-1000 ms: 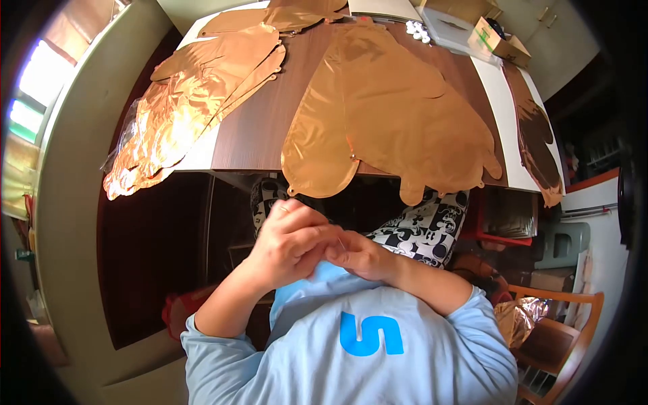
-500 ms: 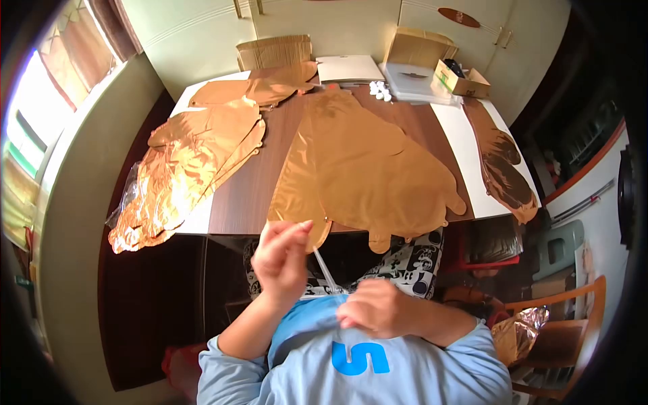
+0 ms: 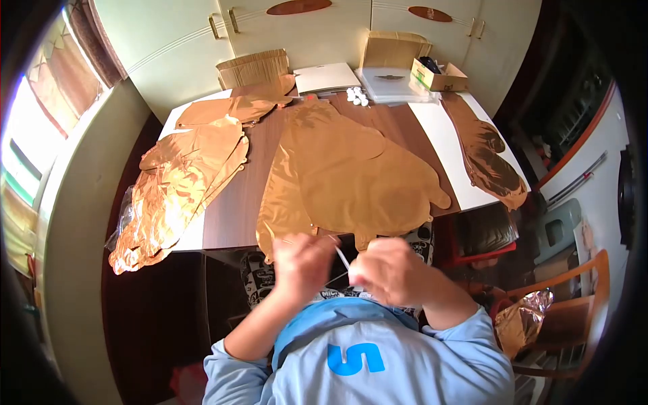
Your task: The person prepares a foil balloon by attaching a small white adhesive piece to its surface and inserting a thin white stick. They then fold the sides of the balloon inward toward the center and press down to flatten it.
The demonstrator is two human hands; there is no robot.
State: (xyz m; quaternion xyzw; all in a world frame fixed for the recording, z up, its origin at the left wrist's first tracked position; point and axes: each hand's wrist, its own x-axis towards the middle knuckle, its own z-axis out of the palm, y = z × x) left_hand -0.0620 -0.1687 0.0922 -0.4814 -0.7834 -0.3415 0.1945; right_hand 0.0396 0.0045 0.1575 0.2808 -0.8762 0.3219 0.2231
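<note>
Over my lap, just in front of the table edge, a thin white strip stretches between my two hands. My left hand is closed, with the upper end of the strip at its fingertips; motion blurs the fingers. My right hand is closed on the strip's lower end, the knuckles facing up. Just beyond the hands, a large flat copper-coloured foil balloon lies on the table, its near edge hanging over the rim.
More flat foil pieces are piled at the left, with another foil piece at the right. White small items, a clear plastic box and a small carton stand at the back. A wooden chair is at my right.
Both hands have moved forward toward the table edge, the right one rising and the left shifting rightward. The visible strip between them looks shorter. The view has tilted slightly.
</note>
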